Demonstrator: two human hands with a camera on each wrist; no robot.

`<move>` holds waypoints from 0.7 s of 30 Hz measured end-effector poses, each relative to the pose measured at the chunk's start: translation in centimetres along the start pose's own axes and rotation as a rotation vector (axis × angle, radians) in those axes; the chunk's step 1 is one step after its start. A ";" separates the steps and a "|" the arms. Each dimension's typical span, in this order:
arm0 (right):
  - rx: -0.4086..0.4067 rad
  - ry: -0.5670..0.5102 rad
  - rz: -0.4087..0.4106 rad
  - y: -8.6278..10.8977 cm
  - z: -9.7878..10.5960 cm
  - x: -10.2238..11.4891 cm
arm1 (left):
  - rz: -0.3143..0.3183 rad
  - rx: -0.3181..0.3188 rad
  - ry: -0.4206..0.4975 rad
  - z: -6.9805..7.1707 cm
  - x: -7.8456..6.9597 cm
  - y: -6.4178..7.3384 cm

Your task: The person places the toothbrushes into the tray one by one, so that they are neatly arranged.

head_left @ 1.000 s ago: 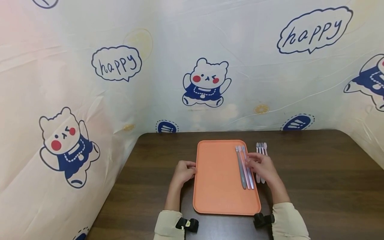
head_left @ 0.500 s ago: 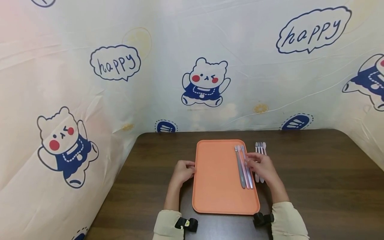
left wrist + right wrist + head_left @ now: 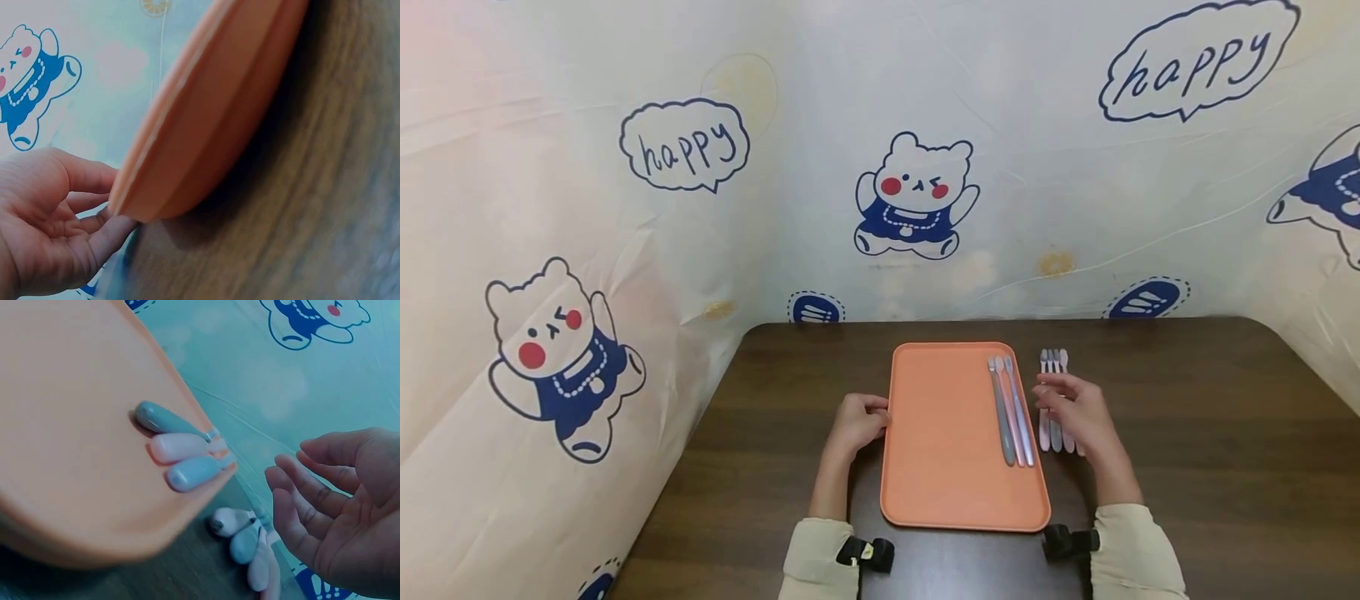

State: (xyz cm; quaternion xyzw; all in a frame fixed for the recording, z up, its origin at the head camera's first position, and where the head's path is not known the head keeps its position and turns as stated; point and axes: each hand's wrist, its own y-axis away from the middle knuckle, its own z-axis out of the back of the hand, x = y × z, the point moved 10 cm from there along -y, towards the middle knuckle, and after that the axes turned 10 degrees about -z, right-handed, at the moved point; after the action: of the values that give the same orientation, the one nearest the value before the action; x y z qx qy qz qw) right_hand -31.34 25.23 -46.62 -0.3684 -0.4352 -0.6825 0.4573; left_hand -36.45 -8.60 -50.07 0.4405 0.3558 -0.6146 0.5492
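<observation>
My left hand (image 3: 859, 421) pinches the left edge of an orange tray (image 3: 943, 442), with thumb and fingers at the rim in the left wrist view. Along the tray's right side lie three toothbrushes side by side: a grey one (image 3: 1003, 425), a pink one (image 3: 1009, 400) and a pale blue-lavender one (image 3: 1022, 429). Right of the tray, my right hand (image 3: 1078, 412) hovers over several more toothbrushes (image 3: 1044, 429) on the table, partly covering them. Its fingers are loosely bent with nothing between them, as the right wrist view (image 3: 340, 500) hand shows.
The dark wooden table (image 3: 1210, 433) extends to both sides of the tray. Behind it hangs a pale curtain (image 3: 820, 208) printed with bears and the word "happy". A black wrist strap (image 3: 867, 554) sits on the left sleeve, another strap (image 3: 1070, 543) on the right.
My right hand has let go of the blue-lavender toothbrush on the tray and moved right, over the toothbrushes on the table. My left hand stays at the tray's edge.
</observation>
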 end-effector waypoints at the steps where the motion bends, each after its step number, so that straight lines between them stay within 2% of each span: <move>1: -0.005 -0.003 -0.006 0.0 0.2 -0.1 | 0.002 -0.003 0.001 0.1 0.0 0.1; 8: -0.071 0.008 -0.046 -0.1 1.6 -0.6 | -0.016 -0.008 0.005 -0.1 -0.5 0.3; 16: -0.104 0.001 -0.006 0.2 2.6 -0.6 | -0.020 0.001 0.026 -0.8 -0.3 0.3; 21: -0.131 0.016 -0.011 0.2 3.4 -0.9 | -0.019 0.004 0.044 -0.6 -0.2 0.3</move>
State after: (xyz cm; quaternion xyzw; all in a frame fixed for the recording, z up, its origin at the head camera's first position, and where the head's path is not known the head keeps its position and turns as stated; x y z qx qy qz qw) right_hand -30.53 28.63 -46.24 -0.3897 -0.3881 -0.7148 0.4319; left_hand -36.10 -8.05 -50.12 0.4517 0.3707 -0.6105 0.5346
